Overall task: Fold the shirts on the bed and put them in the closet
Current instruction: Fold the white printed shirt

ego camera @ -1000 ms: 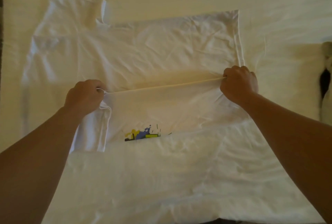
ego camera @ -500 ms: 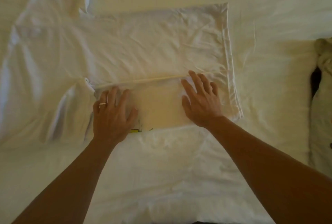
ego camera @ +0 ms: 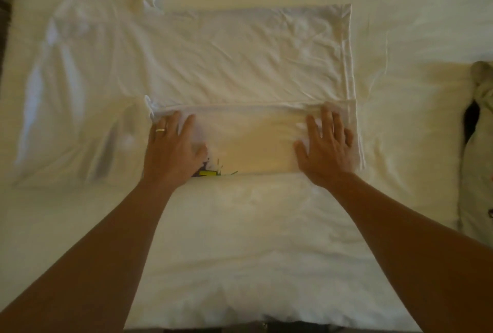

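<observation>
Both fists have released the folded edge; the left hand (ego camera: 170, 151) and right hand (ego camera: 326, 149) now press flat, fingers spread, smoothing the shirt (ego camera: 240, 65) flap beneath the fingertips, fold set

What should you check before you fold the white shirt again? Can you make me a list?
1. Both hands flat on the folded flap: left hand and right hand press it, ok.
2. Flap edge straight across the white shirt: ok.
3. Sleeve tucked in: not ok, it lies spread at the left.
4. Wrinkles smoothed: not ok, creases show.
5. Other clothing at the right out of the way: ok.
</observation>
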